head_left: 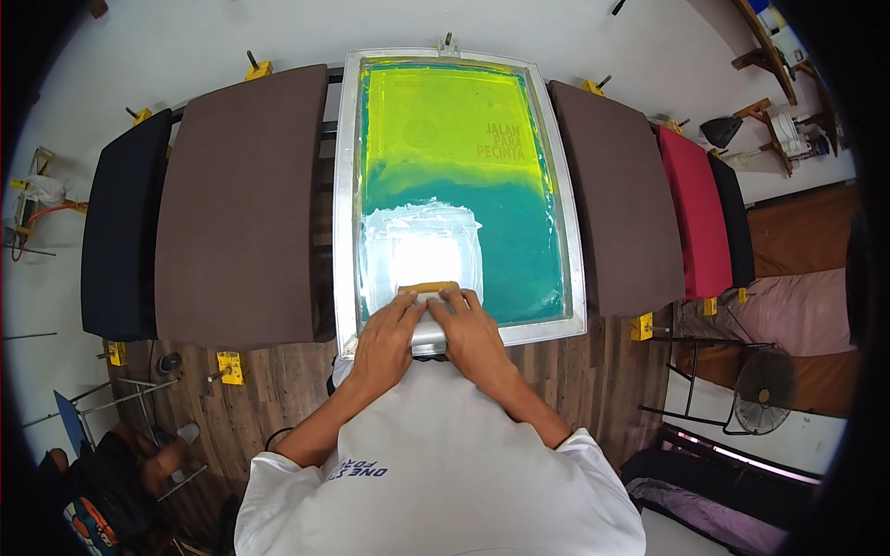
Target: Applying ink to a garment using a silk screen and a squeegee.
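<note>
A printing screen in a silver frame (577, 259) has lime-green and teal coating and a thick patch of glossy white ink (417, 241) on its lower left. At the near edge, both hands grip a squeegee (428, 331) with a silver body and a yellow strip along its top. My left hand (385, 343) curls over its left end, fingertips at the yellow strip. Opposite it, my right hand (475, 338) holds the right end the same way. The squeegee's lower face and the ink directly under it are hidden.
Cloth-covered boards in brown (241, 204), navy (116, 232) and red (697, 213) flank the screen, with yellow clamps (232, 369) on their edges. Wall shelves (769, 65) hang at upper right. A fan (765, 389) stands at lower right. Another person's leg (158, 459) shows at lower left.
</note>
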Demonstrator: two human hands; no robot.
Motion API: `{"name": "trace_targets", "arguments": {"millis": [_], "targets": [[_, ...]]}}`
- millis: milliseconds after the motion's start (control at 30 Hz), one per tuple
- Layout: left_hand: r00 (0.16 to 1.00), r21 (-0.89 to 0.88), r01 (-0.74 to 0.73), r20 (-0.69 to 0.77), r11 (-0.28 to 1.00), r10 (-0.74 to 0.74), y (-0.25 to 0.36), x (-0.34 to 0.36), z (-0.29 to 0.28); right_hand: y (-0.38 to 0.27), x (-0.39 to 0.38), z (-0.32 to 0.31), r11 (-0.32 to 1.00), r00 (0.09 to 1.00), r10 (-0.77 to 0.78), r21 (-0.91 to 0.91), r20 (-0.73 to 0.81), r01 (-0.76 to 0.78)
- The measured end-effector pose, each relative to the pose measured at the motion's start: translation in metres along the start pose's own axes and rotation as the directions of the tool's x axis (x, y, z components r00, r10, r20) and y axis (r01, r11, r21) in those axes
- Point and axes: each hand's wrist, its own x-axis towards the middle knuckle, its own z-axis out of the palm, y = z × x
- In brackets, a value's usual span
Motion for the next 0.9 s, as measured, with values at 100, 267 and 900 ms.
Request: {"name": "trace_targets", "arguments": {"millis": [100,267,900], "targets": [[1.0,0.021,0.014,0.024,1.0,-0.014,-0.002,-0.001,0.001,0.004,-0.002,0.009,0.999,0.997,-0.017,-0.028,-0.072,0.015],[0.999,-0.001,0.005,0.045,1.0,-0.004,0.007,-0.004,-0.007,-0.003,-0.004,-0.004,1.0,1.0,-0.007,-0.015,0.002,0.007],[0.999,-0.009,-0.008,0.048,1.0,0.008,0.007,-0.013,-0.004,-0.005,-0.016,0.003,1.0,1.0,0.014,-0.01,0.02,-0.014]]}}
